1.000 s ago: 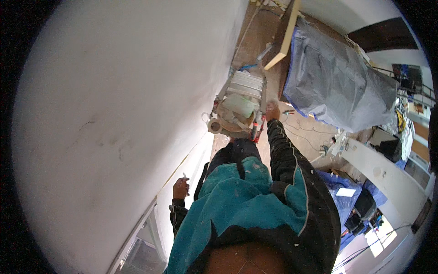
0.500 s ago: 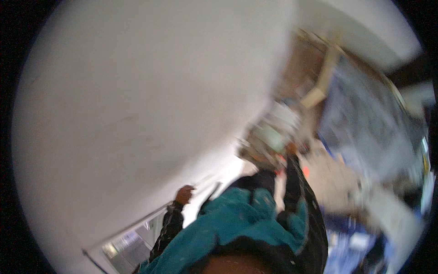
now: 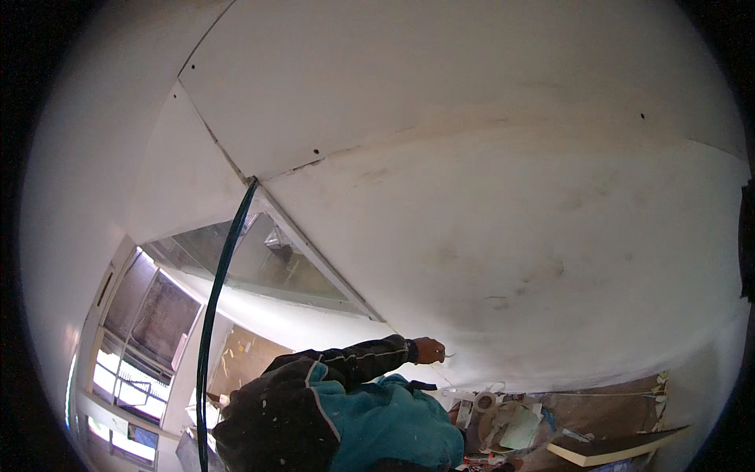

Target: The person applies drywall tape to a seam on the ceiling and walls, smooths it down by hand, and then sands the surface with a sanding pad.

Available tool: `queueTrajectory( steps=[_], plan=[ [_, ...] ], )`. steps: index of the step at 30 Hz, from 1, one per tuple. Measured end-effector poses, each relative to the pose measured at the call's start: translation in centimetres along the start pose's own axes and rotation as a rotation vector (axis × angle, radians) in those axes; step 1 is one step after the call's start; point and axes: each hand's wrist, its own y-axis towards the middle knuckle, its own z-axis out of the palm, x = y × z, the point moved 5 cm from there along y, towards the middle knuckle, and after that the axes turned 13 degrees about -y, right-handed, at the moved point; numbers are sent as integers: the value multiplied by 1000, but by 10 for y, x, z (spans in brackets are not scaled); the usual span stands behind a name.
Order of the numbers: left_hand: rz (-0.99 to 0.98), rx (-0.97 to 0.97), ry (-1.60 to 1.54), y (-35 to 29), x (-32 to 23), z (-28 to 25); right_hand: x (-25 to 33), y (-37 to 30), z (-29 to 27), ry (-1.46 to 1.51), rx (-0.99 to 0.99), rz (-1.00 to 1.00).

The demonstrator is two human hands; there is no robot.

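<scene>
One hand [image 3: 429, 350] at the white wall [image 3: 503, 259], closed on a small pale tool [image 3: 448, 355].

The hand, which side cannot be told, extends from a dark striped sleeve [image 3: 354, 360] and grips the tool with its tip against the wall's lower part. The other hand is out of view. A green cable [image 3: 216, 307] hangs beside the window [image 3: 259, 263]. A tape roll [image 3: 484, 401] lies among clutter below.

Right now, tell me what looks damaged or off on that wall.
The white wall carries dark scuffs and smudges right of the hand, and a rough, cracked seam runs along the panel edge above. A dark cable hangs loose past the window.
</scene>
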Motion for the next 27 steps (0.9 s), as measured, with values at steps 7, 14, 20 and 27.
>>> queueTrajectory(
  steps=[7, 14, 20, 27],
  plan=[
    [253, -117, 124, 24, 22, 13, -5, 2, -9, -22, 3, -5],
    [303, 106, 183, 68, 1, 104, -27, -7, -9, -39, -2, 8],
    [301, 70, 108, 68, -18, 120, -57, -17, -16, -44, -13, 15],
    [389, -28, 88, 48, 4, 81, -50, -10, -33, -32, -38, -14]
  ],
)
